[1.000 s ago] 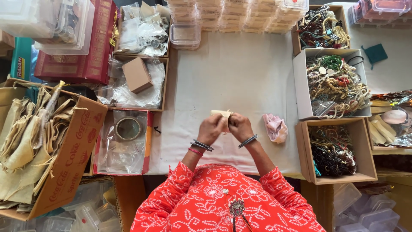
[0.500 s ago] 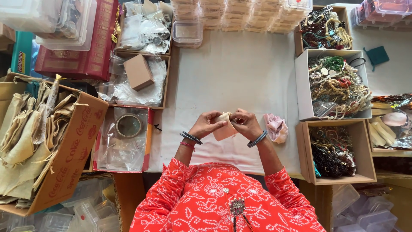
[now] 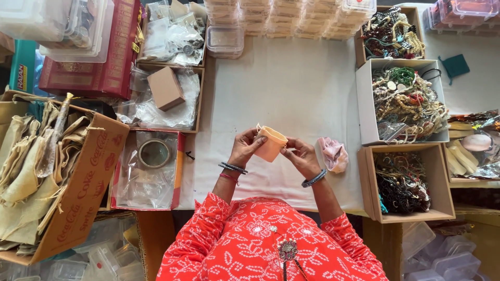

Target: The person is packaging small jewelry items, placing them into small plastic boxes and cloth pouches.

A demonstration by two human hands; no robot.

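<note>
Overhead view of a person seated at a table covered in white cloth (image 3: 291, 88). The fingertips of the left hand (image 3: 244, 148) and right hand (image 3: 302, 156) pinch opposite sides of the rim of a small peach fabric pouch (image 3: 271, 144), holding its mouth spread open; the pouch is lifted clear of the cloth, between the two hands, near the table's near edge. Its mouth faces up and toward the far right, its closed bottom toward the near left, so the long axis runs obliquely; a thin drawstring loop shows at its far-left corner. The fabric looks soft and matte, the shape a short, rounded sack. Both hands are grasping: the left thumb lies along the pouch's near side, fingers curled over the far edge; the right fingers close on the rim from the right. Both wrists bend inward, forearms converging from the orange patterned sleeves (image 3: 271, 244); dark bangles (image 3: 233, 167) ring the left wrist, a dark bangle (image 3: 314, 178) the right. Just right of the right hand lies a crumpled pink pouch (image 3: 334, 154) on the cloth; further right, open cardboard boxes of beaded jewellery (image 3: 406, 101), one white, one brown. At left, a red tray with clear plastic bags and a tape roll (image 3: 154, 153); far left, a carton of beige cloth bags (image 3: 31, 156). Stacked clear plastic boxes (image 3: 281, 18) line the far edge.
</note>
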